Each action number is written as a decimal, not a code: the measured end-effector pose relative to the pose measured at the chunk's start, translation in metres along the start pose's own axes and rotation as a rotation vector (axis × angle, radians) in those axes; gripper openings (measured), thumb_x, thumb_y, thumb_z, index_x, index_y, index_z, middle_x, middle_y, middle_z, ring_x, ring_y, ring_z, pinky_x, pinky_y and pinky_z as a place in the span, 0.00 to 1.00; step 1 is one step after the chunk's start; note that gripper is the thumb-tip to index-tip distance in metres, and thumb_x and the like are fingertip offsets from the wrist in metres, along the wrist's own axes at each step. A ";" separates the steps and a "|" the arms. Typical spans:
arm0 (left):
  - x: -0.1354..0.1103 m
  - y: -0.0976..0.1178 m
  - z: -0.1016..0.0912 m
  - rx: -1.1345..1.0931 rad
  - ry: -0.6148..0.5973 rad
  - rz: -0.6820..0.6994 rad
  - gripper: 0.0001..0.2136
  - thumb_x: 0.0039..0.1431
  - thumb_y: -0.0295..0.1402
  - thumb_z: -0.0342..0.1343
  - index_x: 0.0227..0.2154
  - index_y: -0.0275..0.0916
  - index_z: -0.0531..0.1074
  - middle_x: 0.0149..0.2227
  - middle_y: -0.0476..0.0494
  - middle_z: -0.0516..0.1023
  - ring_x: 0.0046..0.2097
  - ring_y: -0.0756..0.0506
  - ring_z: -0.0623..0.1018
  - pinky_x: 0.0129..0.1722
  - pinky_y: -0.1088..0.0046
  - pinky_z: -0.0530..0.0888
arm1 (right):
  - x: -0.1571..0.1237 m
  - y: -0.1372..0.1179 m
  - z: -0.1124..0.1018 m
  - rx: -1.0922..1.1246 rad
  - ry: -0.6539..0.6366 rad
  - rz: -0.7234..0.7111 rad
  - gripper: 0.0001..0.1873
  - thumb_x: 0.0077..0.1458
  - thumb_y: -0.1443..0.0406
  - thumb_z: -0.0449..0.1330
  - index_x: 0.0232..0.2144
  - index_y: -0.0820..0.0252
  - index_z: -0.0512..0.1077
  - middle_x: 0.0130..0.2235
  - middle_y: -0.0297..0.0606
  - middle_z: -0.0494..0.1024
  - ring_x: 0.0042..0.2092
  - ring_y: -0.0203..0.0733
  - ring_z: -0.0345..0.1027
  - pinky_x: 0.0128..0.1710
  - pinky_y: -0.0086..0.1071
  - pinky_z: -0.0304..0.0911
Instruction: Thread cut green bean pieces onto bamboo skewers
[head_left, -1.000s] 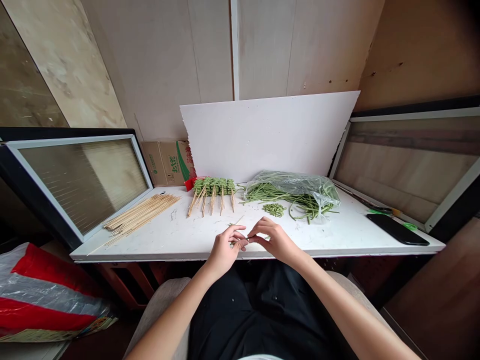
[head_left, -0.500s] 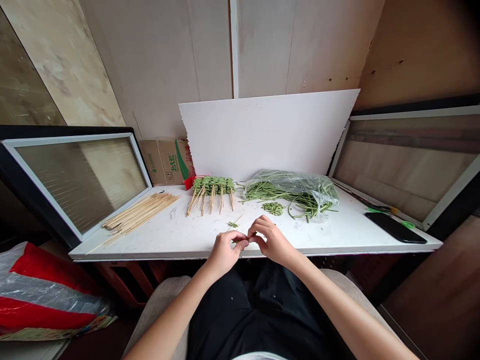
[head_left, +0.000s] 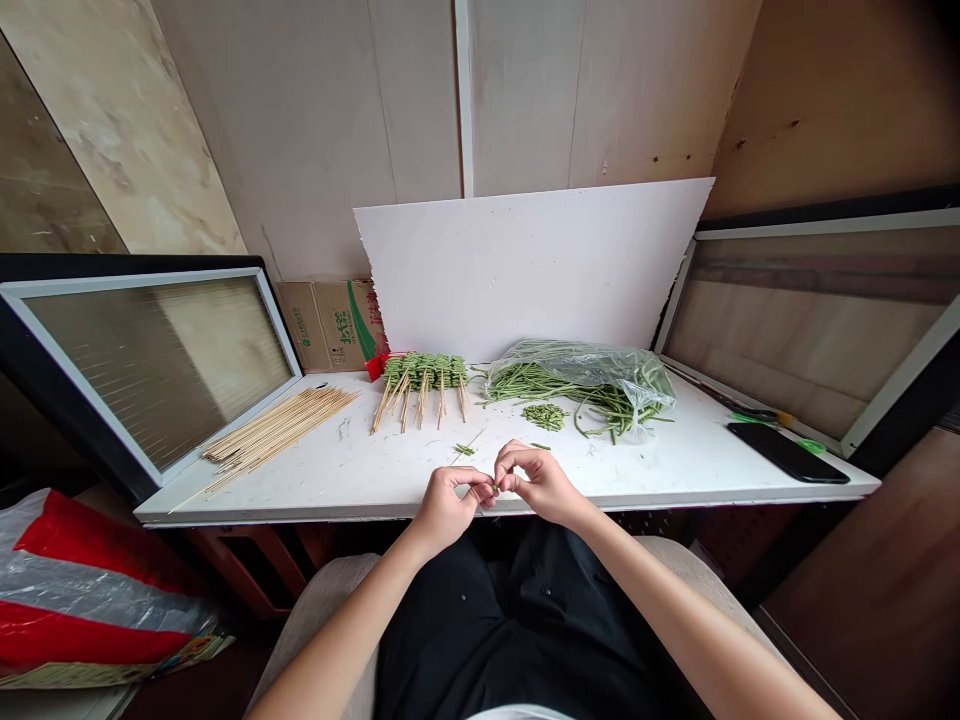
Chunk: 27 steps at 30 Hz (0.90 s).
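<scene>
My left hand (head_left: pixel 448 503) is closed in a pinch above the table's front edge. What lies inside its fingers is too small and hidden to make out. My right hand (head_left: pixel 541 483) pinches a short green bean piece (head_left: pixel 495 487), its fingertips meeting those of my left hand. Just beyond them, several cut bean pieces (head_left: pixel 465 450) lie by a thin stick, and one more piece (head_left: pixel 540 446) lies behind my right hand. Farther back is a small heap of cut green beans (head_left: pixel 545 416). Skewers threaded with green bean pieces (head_left: pixel 424 372) lie in a stack at the back.
Bare bamboo skewers (head_left: pixel 281 425) are spread on the left of the white table (head_left: pixel 360 490). Long green beans (head_left: pixel 540 382) spill from a clear plastic bag (head_left: pixel 600 362). A black phone (head_left: pixel 787 452) rests at the right. A cardboard box (head_left: pixel 326 325) and a white board (head_left: pixel 525 270) stand behind.
My right hand has shifted slightly down, its fingers opening a little from a tighter curl. A bean piece now shows between the fingertips, and another on the table behind my right hand.
</scene>
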<state>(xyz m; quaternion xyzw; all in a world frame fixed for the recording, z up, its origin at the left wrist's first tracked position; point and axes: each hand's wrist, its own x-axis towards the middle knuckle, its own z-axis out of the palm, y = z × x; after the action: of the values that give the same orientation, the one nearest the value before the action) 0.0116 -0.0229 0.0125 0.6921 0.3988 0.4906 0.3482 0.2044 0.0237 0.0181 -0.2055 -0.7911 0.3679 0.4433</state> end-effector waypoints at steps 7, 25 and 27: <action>0.005 -0.011 -0.009 -0.121 -0.045 -0.053 0.18 0.63 0.46 0.63 0.27 0.34 0.79 0.24 0.41 0.80 0.26 0.47 0.78 0.32 0.69 0.77 | 0.002 0.044 -0.045 0.214 0.139 0.172 0.24 0.56 0.43 0.67 0.31 0.57 0.74 0.29 0.34 0.74 0.33 0.40 0.67 0.37 0.35 0.66; 0.007 -0.015 -0.005 -0.001 0.056 -0.032 0.17 0.65 0.47 0.62 0.36 0.35 0.76 0.36 0.39 0.83 0.37 0.45 0.82 0.41 0.69 0.78 | -0.016 0.098 -0.095 -0.847 0.206 0.206 0.16 0.63 0.55 0.59 0.34 0.56 0.84 0.35 0.46 0.82 0.40 0.54 0.70 0.47 0.47 0.65; 0.007 -0.017 -0.006 0.022 0.086 -0.030 0.17 0.65 0.47 0.62 0.36 0.35 0.77 0.34 0.41 0.82 0.35 0.46 0.81 0.38 0.70 0.77 | -0.017 0.100 -0.096 -0.879 0.235 0.227 0.17 0.64 0.55 0.58 0.34 0.56 0.83 0.35 0.46 0.82 0.40 0.54 0.70 0.46 0.46 0.65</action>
<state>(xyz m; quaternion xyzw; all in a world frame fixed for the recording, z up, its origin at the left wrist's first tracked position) 0.0036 -0.0080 0.0018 0.6680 0.4293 0.5101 0.3304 0.2947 0.1157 -0.0357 -0.4993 -0.7889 0.0180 0.3578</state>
